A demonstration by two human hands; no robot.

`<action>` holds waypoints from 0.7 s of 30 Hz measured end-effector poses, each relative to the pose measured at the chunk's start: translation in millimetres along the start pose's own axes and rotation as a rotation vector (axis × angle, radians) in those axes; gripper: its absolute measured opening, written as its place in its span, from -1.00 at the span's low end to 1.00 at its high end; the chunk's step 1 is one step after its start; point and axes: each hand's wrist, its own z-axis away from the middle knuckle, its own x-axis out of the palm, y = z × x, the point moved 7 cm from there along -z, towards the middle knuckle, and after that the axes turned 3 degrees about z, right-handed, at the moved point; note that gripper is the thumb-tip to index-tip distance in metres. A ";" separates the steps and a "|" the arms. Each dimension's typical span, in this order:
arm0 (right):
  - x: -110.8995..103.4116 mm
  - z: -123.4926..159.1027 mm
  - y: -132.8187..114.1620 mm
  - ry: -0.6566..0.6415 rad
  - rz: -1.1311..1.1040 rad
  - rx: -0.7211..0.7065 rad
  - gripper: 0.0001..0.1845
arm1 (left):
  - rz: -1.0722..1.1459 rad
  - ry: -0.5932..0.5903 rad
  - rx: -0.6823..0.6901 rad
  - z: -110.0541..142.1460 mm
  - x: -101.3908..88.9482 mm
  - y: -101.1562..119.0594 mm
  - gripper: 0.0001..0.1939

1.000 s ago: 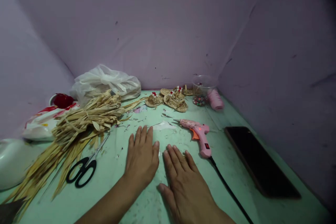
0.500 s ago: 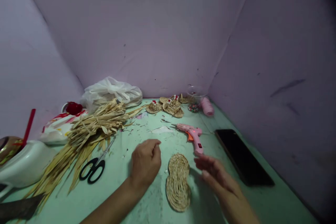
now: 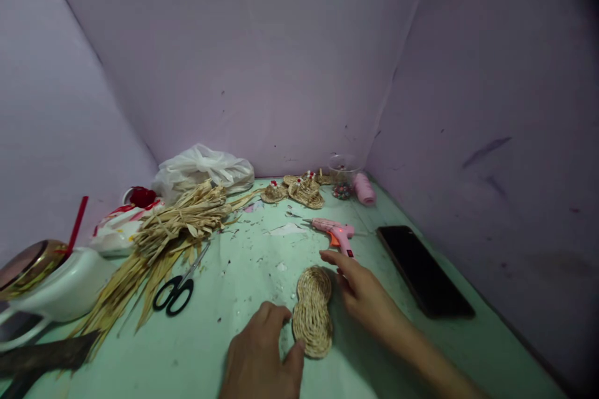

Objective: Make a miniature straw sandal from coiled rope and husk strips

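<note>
A woven straw sole [image 3: 312,318], shaped like a figure eight, lies flat on the green tabletop between my hands. My left hand [image 3: 269,352] is at its lower left edge, thumb and fingers apart and slightly bent. The thumb tip meets the sole's edge in view; whether it presses on it I cannot tell. My right hand [image 3: 358,287] is over the table right of the sole's upper end, fingers stretched forward with nothing in them. Its fingertips come close to the handle of a pink glue gun [image 3: 334,230], which lies on its side with a small red light showing.
Black-handled scissors [image 3: 175,293] and a bundle of dried leaf strips [image 3: 182,221] lie at left, near a white pot [image 3: 79,283]. Small straw slippers [image 3: 304,190], a clear tub [image 3: 344,168] and a pink thread spool [image 3: 364,189] stand at the back. A phone [image 3: 423,271] lies right.
My left hand has moved down toward me and its fingers have spread beside the sole. My right hand has shifted forward and left, up to the glue gun's handle. The view has shifted slightly.
</note>
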 end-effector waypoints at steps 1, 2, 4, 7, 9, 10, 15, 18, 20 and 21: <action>3.8 -1.9 1.9 -0.016 -0.003 0.012 -0.50 | -0.015 0.001 0.007 1.2 2.1 1.3 -0.72; 8.0 -1.9 3.1 -0.034 -0.008 0.022 -0.49 | -0.031 -0.004 0.015 2.0 4.4 2.5 -0.69; 15.8 2.1 2.6 -0.063 -0.011 0.015 -0.47 | -0.063 -0.046 0.027 2.7 10.4 3.9 -0.54; 21.6 9.5 0.9 -0.071 -0.055 0.000 -0.44 | -0.104 -0.095 0.043 3.2 16.6 5.7 -0.34; 23.4 11.2 3.3 -0.078 -0.174 0.040 -0.46 | -0.120 -0.082 0.042 3.8 16.7 6.6 -0.39; 24.4 11.0 5.0 -0.088 -0.257 0.071 -0.48 | -0.124 -0.065 0.035 4.2 15.8 6.6 -0.44; 21.6 5.3 9.0 -0.048 -0.711 0.209 -0.61 | -0.106 -0.006 0.050 7.3 14.0 5.1 -0.54; 17.1 3.9 10.8 0.020 -0.902 0.276 -0.62 | -0.084 0.053 0.097 8.9 15.5 1.5 -0.52; 17.6 4.5 10.6 0.024 -1.023 0.325 -0.58 | -0.042 0.102 0.133 10.3 16.1 -0.9 -0.51; 19.0 5.1 9.3 0.008 -1.075 0.346 -0.57 | -0.002 0.121 0.162 11.3 16.0 -1.0 -0.51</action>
